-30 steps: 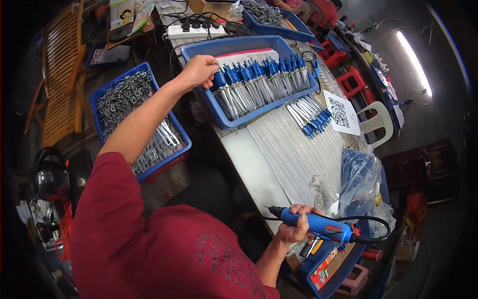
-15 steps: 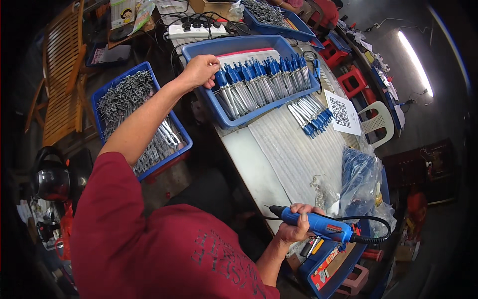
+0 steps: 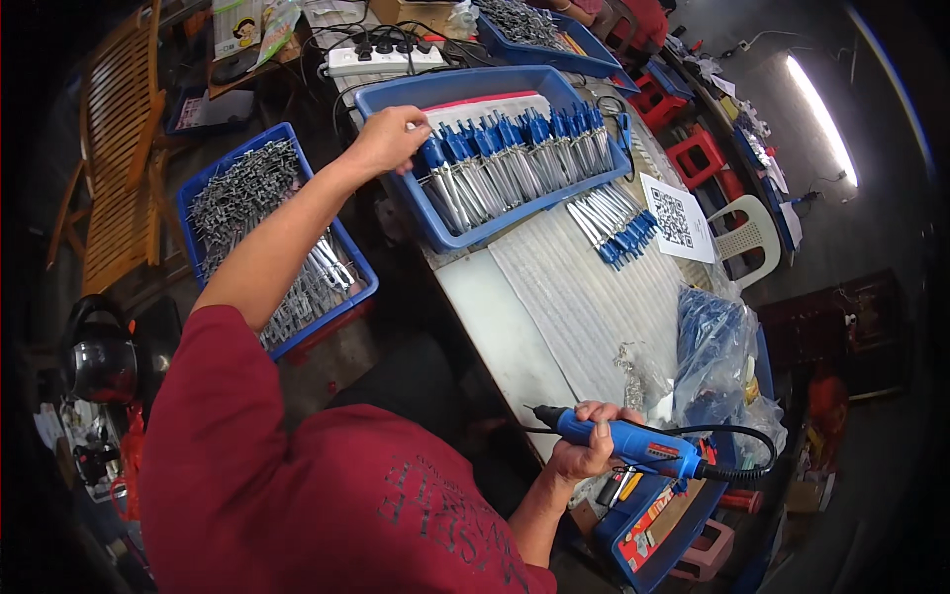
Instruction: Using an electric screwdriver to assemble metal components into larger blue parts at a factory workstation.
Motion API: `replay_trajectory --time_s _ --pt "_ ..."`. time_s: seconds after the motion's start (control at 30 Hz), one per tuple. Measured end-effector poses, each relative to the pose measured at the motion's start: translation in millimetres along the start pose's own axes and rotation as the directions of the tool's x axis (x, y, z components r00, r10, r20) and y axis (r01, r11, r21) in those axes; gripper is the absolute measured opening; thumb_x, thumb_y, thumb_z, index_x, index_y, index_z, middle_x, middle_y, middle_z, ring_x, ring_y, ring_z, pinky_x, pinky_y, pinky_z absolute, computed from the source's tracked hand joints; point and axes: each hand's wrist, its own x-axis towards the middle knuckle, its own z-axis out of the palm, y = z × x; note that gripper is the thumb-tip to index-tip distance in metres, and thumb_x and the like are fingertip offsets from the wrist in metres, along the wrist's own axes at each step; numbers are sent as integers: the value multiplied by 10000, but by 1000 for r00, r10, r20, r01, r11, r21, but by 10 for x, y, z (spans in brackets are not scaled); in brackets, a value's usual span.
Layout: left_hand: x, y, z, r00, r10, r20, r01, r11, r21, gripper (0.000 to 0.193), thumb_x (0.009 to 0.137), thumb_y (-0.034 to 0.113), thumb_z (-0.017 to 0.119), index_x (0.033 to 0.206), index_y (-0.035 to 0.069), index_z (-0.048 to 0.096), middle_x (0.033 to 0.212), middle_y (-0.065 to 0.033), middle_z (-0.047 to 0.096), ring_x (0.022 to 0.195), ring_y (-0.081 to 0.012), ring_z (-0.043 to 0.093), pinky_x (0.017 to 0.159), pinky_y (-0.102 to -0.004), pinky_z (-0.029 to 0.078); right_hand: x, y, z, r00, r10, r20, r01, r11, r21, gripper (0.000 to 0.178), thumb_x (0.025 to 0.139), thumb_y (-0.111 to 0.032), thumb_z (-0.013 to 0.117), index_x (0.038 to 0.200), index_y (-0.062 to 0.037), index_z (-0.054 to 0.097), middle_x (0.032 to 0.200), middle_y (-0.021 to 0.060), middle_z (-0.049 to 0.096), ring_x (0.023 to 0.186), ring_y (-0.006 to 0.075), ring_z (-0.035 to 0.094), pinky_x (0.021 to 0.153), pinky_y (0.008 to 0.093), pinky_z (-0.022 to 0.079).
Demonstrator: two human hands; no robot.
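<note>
Reaching far across the table (image 3: 515,327), the left hand (image 3: 388,139) rests at the left end of a row of blue-handled tools (image 3: 515,148) standing packed in a blue tray (image 3: 465,233); its fingers curl down over the first handles, but I cannot tell whether they have closed on one or only touch it. The right hand (image 3: 584,445), near the body at the table's near edge, is clenched around a blue power tool (image 3: 633,445), its dark tip pointing left and a black cord (image 3: 737,450) looping off to the right.

The tray sits at the far left of the table, and the row in it looks full, metal shanks lying toward the near rim. Just right of it, loose on the ribbed mat (image 3: 594,297), lies a small bunch (image 3: 614,223) of the same tools, with a white printed sheet (image 3: 678,218) beyond them. Left of the table and lower, a second bin (image 3: 267,238) holds a heap of bare grey metal pieces. A bag (image 3: 712,356) of blue parts slumps at the right, near the power tool, and another tray (image 3: 534,30) stands farther off beside a white power strip (image 3: 386,59).

Judging from this, a good share is done: one tray is filled with handled pieces. The grey heap in the left bin is large, so much seems left, and the loose bunch on the mat looks unsorted
</note>
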Motion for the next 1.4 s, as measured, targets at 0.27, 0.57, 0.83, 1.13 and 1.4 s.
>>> replay_trajectory --time_s 0.27,0.57,0.83,1.13,1.4 --pt "-386 760 389 859 508 -65 -496 857 143 187 710 111 524 862 4 499 782 -169 535 702 -320 527 622 -362 425 16 28 -43 999 -33 1 33 999 -28 395 597 -64 517 971 -67 391 631 66 409 546 178 437 541 292 402" --pt "-280 842 1733 766 597 240 -609 793 -28 114 700 84 500 777 2 516 736 -161 525 733 -317 515 648 -371 407 33 -2 -113 999 8 -32 -8 1000 19 415 595 -84 524 988 -71 392 640 80 431 546 191 451 545 314 399" --pt "185 703 2684 808 461 367 -564 786 255 119 684 35 440 781 21 507 841 -138 518 820 -325 496 686 -401 421 92 38 -236 997 40 -63 -36 998 57 382 602 -88 524 962 -64 401 649 94 460 537 204 464 528 327 405" --pt "517 603 2912 781 420 463 -605 694 391 118 709 41 412 813 45 468 888 -94 473 915 -274 423 732 -428 378 163 49 -298 990 124 -65 -116 987 109 386 607 -93 526 963 -70 378 652 93 457 546 207 464 539 337 419" --pt "520 624 2908 622 503 599 -770 530 355 135 746 84 374 837 51 467 911 -86 450 927 -238 403 750 -464 322 192 91 -344 988 152 -34 -143 971 193 410 622 -50 535 989 -87 355 677 97 445 594 205 459 573 326 410"
